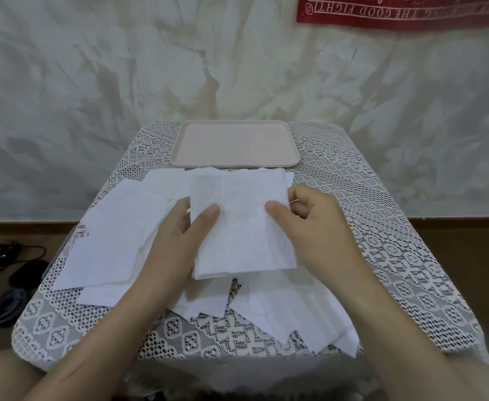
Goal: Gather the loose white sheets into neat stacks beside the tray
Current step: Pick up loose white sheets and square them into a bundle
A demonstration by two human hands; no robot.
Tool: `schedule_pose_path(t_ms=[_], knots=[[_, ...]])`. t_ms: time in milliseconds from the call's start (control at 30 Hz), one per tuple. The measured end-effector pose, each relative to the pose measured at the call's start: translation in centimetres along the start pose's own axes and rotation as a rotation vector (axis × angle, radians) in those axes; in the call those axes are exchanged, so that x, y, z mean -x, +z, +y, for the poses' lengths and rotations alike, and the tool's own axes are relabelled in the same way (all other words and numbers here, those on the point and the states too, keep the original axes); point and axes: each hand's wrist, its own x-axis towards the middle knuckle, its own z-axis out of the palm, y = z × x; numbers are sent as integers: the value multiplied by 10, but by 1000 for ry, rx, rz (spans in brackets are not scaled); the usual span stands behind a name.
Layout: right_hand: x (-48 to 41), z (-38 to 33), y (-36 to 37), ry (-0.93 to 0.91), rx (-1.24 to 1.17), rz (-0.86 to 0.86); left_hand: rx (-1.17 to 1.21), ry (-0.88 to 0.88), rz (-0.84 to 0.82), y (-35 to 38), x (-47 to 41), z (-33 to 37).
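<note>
A small stack of white sheets (241,227) is held above the table's middle by both hands. My left hand (176,235) grips its left edge, thumb on top and fingers underneath. My right hand (309,224) pinches its right edge, thumb on top with the fingers curled behind. More loose white sheets (110,241) lie fanned out to the left, and others (295,314) spread below and to the right of the held stack. A pale pink tray (236,144) sits at the far side of the table, with nothing on it.
The small table wears a white lace cloth (396,256) and its edges drop off close on every side. Dark cables and objects (8,270) lie on the brown floor to the left. A wall hung with pale fabric stands behind.
</note>
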Motion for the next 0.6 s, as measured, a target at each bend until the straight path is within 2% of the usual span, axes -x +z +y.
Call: schedule_pose_path(t_ms=[267,433,500,600], knots=[[2,-6,24,31,-49,-52,10,16,-44,2,2,4],[1,-3,27,62,-2,-29,21,2,0,-4,-3,1],[2,-2,23,88,21,-47,122,-16,12,-4,-6,6],[4,-4,19,181,-57,-188,349,-17,-19,-1,-8,15]])
